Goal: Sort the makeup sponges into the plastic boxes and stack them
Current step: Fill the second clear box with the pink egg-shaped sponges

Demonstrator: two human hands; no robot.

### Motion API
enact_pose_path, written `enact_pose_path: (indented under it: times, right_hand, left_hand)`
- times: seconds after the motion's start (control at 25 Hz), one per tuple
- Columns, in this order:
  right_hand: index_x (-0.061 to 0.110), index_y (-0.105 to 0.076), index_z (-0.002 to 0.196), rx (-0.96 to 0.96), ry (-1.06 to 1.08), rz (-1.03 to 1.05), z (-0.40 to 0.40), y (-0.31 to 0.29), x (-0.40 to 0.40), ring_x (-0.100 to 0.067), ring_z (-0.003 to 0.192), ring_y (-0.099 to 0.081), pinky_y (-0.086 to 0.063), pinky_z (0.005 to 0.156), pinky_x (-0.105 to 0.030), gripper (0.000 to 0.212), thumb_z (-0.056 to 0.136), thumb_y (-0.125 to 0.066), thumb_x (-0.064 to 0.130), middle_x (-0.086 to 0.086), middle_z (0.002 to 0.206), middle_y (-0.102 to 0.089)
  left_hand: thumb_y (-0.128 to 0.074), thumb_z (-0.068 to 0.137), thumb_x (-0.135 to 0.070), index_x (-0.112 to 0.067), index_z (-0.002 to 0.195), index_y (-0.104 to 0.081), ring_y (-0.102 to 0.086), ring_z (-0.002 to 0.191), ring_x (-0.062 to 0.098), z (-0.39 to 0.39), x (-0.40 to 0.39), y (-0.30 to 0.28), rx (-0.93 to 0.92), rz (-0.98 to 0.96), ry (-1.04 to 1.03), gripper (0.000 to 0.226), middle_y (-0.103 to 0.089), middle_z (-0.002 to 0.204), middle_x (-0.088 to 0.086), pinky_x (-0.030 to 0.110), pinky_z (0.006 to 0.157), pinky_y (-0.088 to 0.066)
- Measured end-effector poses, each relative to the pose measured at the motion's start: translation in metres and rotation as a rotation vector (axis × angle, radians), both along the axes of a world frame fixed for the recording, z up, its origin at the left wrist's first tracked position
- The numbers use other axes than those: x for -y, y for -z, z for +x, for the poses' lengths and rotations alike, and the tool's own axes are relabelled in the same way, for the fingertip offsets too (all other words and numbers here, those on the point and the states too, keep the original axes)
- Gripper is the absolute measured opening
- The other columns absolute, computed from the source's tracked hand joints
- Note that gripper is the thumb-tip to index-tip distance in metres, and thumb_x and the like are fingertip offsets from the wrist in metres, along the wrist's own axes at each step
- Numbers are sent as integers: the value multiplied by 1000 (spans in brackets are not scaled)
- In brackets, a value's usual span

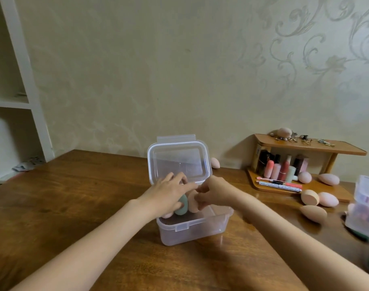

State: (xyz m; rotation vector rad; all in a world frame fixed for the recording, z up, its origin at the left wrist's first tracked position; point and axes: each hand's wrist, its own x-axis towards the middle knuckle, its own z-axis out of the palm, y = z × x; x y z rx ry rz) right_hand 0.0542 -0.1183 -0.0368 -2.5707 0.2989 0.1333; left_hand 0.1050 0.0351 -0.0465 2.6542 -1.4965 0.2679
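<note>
A green makeup sponge [181, 204] was pinched by the left hand [168, 193] and a peach makeup sponge [192, 203] by the right hand [213, 191], inside the open clear plastic box [195, 227].

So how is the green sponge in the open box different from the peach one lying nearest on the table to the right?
The green sponge is pale green; the peach sponge is peach. The green sponge sits inside the clear plastic box, partly covered by the left hand, while the peach sponge lies on the bare wooden table, touched by nothing. The green one stands fairly upright; the peach one lies on its side. Both are smooth and egg-shaped.
</note>
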Motion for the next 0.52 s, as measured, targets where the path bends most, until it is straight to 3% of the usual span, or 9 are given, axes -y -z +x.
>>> enact_pose_path:
  times: [0.08,0.16,0.24,0.36,0.44,0.52]
  right_hand:
    - [4,-69,86,-81,-9,92,0,-21,15,-14,84,-72,-57,85,-28,18,89,-60,19,-7,93,-74]
    - [3,-67,83,84,119,189,14,-41,41,-20,77,-71,-59,77,-29,16,90,-58,15,-11,91,-73]
    - [4,-67,96,255,252,19,43,-44,71,-27,83,-71,-59,78,-35,18,92,-52,13,-16,101,-71]
    - [16,-56,125,55,145,-275,86,-8,95,-32,110,-59,-48,95,-36,33,95,-42,22,-14,128,-58]
    - [22,-48,133,-62,114,-298,107,26,104,-33,119,-51,-41,102,-38,43,94,-40,38,-11,136,-53]
    - [14,-48,132,-4,174,-257,116,39,106,-34,117,-51,-42,101,-39,48,92,-42,41,-16,134,-52]
  left_hand:
    - [-50,94,-18,-37,135,-41,-33,126,19,5,1,2,-5,14,15,45,-30,141,0,34,106,-32]
    - [-49,94,-21,-40,133,-44,-32,124,18,9,4,6,-1,6,22,43,-29,140,-1,34,106,-31]
    - [-49,94,-21,-41,133,-43,-32,121,16,10,5,8,-3,-5,29,44,-29,137,-3,34,105,-30]
    - [-51,93,-21,-42,130,-46,-32,119,15,15,5,12,-50,-48,24,43,-29,134,-6,31,103,-28]
    - [-52,93,-20,-43,127,-49,-32,117,14,17,5,16,-125,-87,17,41,-30,131,-8,29,101,-27]
    - [-53,92,-18,-43,125,-51,-32,115,13,18,6,16,-158,-108,17,41,-31,130,-9,29,101,-27]
